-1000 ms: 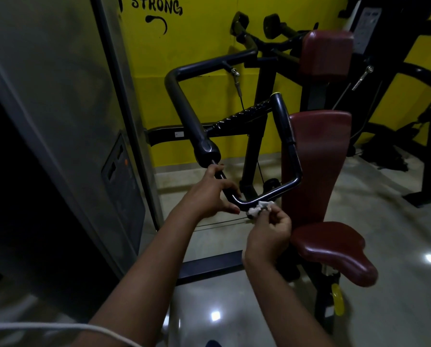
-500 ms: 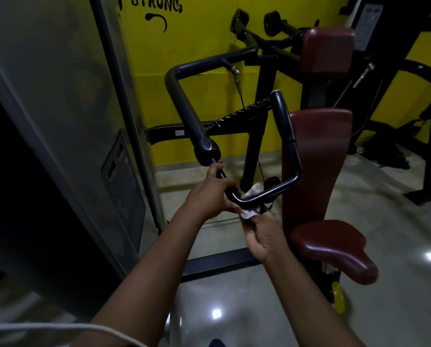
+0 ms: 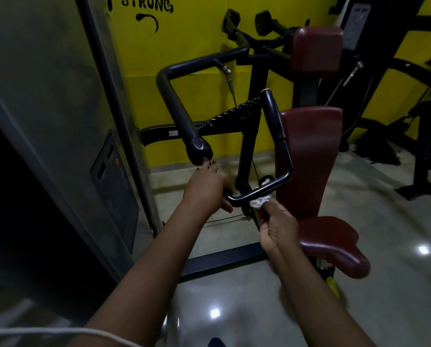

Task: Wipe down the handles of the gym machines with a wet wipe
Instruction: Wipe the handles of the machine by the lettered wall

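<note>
Across the nine o'clock side of the view stands a tall grey panel, dark at its foot. Behind it, from eleven to one o'clock, runs a yellow wall with the painted word "STRONG" at the top edge. A glossy grey floor fills the four to six o'clock area and carries small bright reflections.

Near centre, leaning toward three o'clock, is a black-framed gym machine with a maroon backrest, a maroon seat below it at four o'clock, and a maroon upper pad at one o'clock.

At centre hangs the machine's black handle, a bent loop of tubing whose lowest bar slants up toward three o'clock.

Both bare forearms reach in from six o'clock. The left hand sits at nine o'clock of that lowest bar, its fingers curled round the bar at the near bend. The right hand is at five o'clock of the bar, thumb and fingers pinching the wet wipe.

That wipe, white and crumpled, lies against the underside of the lowest bar, between the two hands and just beside the backrest's lower edge.
</note>
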Motion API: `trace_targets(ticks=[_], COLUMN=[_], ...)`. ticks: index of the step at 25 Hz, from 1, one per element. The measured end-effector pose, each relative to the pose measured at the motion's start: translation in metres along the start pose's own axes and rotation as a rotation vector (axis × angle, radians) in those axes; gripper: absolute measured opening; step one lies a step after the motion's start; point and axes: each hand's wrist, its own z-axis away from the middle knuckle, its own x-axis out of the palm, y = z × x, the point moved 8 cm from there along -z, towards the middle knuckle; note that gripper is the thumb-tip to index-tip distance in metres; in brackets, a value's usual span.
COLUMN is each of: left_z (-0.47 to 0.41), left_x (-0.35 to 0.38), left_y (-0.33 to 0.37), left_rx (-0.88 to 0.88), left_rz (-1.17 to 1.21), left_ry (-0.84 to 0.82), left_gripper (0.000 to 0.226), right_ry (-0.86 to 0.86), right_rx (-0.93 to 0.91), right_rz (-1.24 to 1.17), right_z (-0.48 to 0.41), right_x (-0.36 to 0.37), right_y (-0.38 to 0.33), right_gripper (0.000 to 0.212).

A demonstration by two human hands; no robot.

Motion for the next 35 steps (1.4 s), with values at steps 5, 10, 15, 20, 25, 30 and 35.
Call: trace_targets(ticks=[5,10,15,20,25,30,35], left_z=[-0.002,-0.004,-0.003,-0.003,-0.004,-0.007,-0.007], left_x=[0.000,0.000,-0.001,0.000,0.004,0.006,0.007], left_y=[0.002,0.007,0.009,0.009,0.007,0.005,0.002], left_rx=[0.057,0.092,0.091,0.084,0.079,0.060,0.071], left_rz=[-0.015,-0.030,-0.072,-0.068,-0.034,-0.034,-0.008], left_ry=[-0.045,-0.026,-0.041,-0.049,-0.051,-0.045,-0.024], left_gripper=[0.044,0.033,0.033,0.034,0.033,0.035,0.036], right_ry=[0.031,0.203,0.014,-0.098,-0.093,-0.481,-0.199], right_rx=[-0.237,-0.663,-1.192,-1.497,-1.583,-1.703,-1.492], right_rz=[0.218,0.545,1.087,1.280,1.498,1.589,1.714], right_z=[0.011,0.013,0.039,0.050,0.035,0.063,0.020], right_x=[-0.004,-0.007,0.014,0.033,0.043,0.062,0.072], right_y=[0.005,-0.041,-0.043,-0.044,-0.069,-0.022,-0.060], right_gripper=[0.017,0.012,0.021,0.027,0.024,0.026,0.022])
